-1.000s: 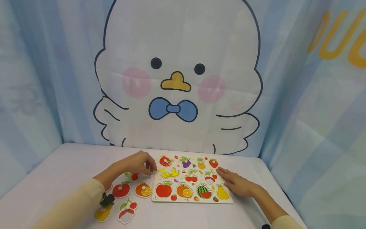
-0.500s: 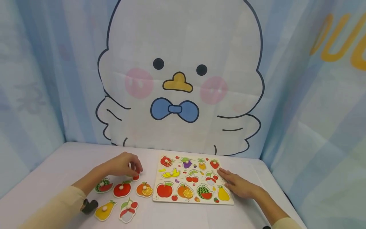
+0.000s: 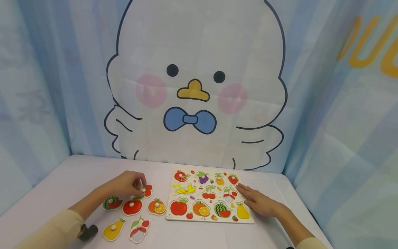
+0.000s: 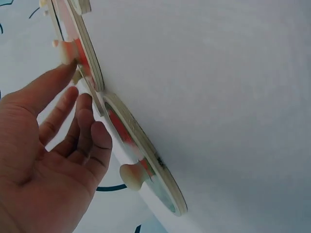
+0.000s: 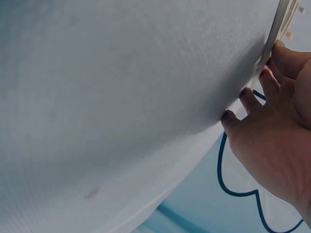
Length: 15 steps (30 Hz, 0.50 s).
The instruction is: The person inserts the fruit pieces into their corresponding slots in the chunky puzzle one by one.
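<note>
My left hand (image 3: 127, 184) is at the cherry puzzle piece (image 3: 148, 191) on the table, thumb and fingertips bent in around its small knob. The left wrist view shows that thumb (image 4: 53, 80) and the curled fingers beside the upright knobs, with the watermelon piece (image 4: 146, 160) nearest. An apple piece (image 3: 132, 206) lies just below the hand. On the right, my right hand (image 3: 261, 200) rests with extended fingers on the edge of the fruit puzzle board (image 3: 172, 196). Pomegranate, grapes, pineapple, strawberry and bananas on the board have knobs; the other large fruits show none.
An orange piece (image 3: 157, 206) lies beside the board's left edge. Nearer the front are a pear piece (image 3: 113, 229) and a red-and-white fruit piece (image 3: 139, 229). A cloth backdrop (image 3: 196, 148) with a cartoon bird stands behind the white table (image 3: 192, 238).
My left hand has moved left, away from the board's left edge, to the cherry piece, uncovering the watermelon and pear pieces. The right hand stays on the board's edge.
</note>
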Available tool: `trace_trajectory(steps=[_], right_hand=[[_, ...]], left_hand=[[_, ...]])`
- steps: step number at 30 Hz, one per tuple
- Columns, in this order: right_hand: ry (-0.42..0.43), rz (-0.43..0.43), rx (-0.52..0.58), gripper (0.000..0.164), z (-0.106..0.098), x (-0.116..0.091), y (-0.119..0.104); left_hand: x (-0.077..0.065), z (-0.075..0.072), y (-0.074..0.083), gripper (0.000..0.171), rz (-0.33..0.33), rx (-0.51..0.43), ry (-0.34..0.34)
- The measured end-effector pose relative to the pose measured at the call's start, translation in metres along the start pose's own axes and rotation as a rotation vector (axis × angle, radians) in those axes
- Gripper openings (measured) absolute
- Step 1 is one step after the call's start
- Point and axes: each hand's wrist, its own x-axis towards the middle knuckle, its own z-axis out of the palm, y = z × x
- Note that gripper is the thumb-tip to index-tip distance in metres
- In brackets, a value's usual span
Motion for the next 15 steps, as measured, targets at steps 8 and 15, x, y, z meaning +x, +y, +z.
trace_trajectory(steps=[8, 15], right_hand=[[0.003, 0.007, -0.012, 0.062, -0.0006, -0.0003, 0.0003], [-0.001, 0.023, -0.002, 0.062, 0.0004, -0.0001, 0.0017]], left_hand=[[0.0006, 0.003, 0.0031, 0.023, -0.076, -0.019, 0.034], [0.0022, 0.0043, 0.0059, 0.018, -0.095, -0.038, 0.04]])
